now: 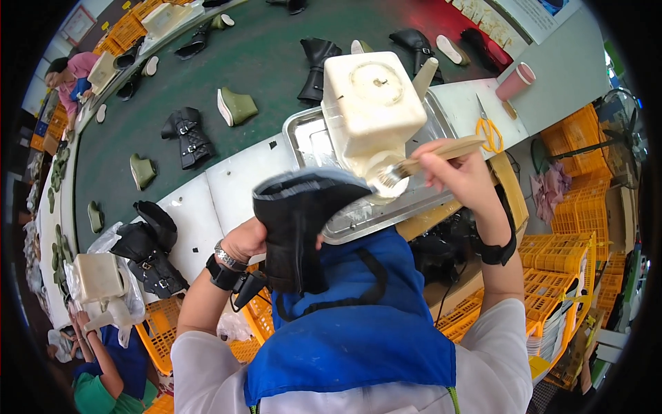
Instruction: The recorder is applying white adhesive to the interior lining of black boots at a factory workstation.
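My left hand [243, 241] is closed round the side of a black boot upper [293, 238], holding it in front of my blue apron. The boot's pale-lined wide edge faces up, and its right end reaches close to the brush. My right hand [460, 176] grips a flat brush [445, 149] by its wooden handle. Its bristles are at the round white mouth of a large cream plastic container [372, 110]; whether they touch the boot I cannot tell. The container stands in a metal tray [314, 131] on the white worktop.
Beyond the worktop, a green conveyor belt [276, 76] carries black boot uppers and green wedge soles [238, 105]. Orange-handled scissors [489, 134] and a pink cup [516, 81] lie right. Black boots [148, 252] sit left. Orange crates [552, 269] stand right; co-workers sit left.
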Motion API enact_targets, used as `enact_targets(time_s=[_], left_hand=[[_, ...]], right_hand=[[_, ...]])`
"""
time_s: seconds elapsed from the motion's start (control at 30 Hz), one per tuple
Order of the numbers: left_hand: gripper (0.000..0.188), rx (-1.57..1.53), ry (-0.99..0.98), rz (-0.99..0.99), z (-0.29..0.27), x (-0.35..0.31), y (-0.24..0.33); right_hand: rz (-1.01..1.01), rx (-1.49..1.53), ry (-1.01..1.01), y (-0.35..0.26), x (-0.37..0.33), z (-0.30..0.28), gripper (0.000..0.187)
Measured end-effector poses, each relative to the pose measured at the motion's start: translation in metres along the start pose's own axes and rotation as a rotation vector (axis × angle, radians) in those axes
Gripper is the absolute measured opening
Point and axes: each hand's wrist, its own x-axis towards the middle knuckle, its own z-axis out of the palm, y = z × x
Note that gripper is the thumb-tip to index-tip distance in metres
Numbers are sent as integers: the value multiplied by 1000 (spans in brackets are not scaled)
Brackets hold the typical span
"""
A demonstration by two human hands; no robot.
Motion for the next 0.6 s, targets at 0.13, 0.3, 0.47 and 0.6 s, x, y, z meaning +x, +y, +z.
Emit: enact_targets(time_s=[0.13,0.3,0.47,0.6], left_hand=[[100,-501,426,258,-9,-6,-10],[88,-848,265,570,-13,7,-6],[78,-1246,255,758,-4,8,-5],[78,-808,493,773,2,-8,-5]], right_hand=[[-23,121,312,33,-2,-4,16],[5,112,369,63,-6,9,16],[34,171,398,68,-7,20,16],[28,175,416,71,-12,29,14]])
